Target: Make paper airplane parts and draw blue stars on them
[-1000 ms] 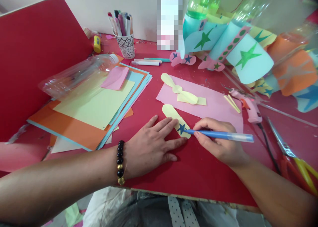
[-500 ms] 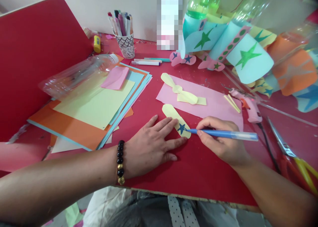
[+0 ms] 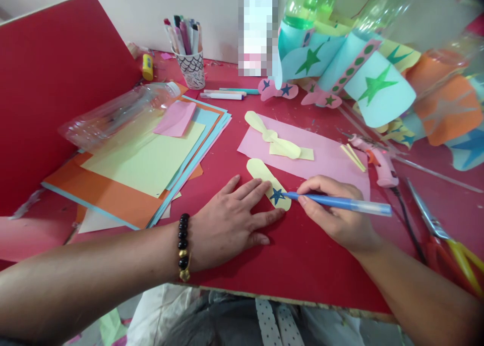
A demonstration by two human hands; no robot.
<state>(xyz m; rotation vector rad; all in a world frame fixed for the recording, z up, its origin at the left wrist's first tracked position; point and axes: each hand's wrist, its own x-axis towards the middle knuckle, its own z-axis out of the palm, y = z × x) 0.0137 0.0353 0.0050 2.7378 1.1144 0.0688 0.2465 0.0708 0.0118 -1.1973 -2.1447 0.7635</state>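
The left hand (image 3: 230, 217), wearing a black-and-gold bead bracelet (image 3: 183, 240), lies palm down on the red table (image 3: 325, 270). Its grip is spread flat, with the fingers (image 3: 249, 190) fanned apart. A pale yellow, round-ended paper strip (image 3: 260, 176) lies on the table directly beside these fingers, and the hand appears to steady it, though the exact contact is hard to confirm from this angle. A dark blue star (image 3: 277, 196) is marked on the strip near its lower end.

The right hand (image 3: 335, 212) has its grip pinched around a slim blue pen (image 3: 340, 204), whose tip rests at the star's right edge.

Above the strip lies a pink paper sheet (image 3: 333, 164) carrying a pale yellow paper bow shape (image 3: 274, 141). A pink hot glue gun (image 3: 378, 164) lies to the right, near yellow-handled scissors (image 3: 427, 215). To the left are a stack of coloured paper sheets (image 3: 113, 184) and a clear plastic bottle (image 3: 121, 111). A patterned cup of markers (image 3: 189, 68) stands beyond them.
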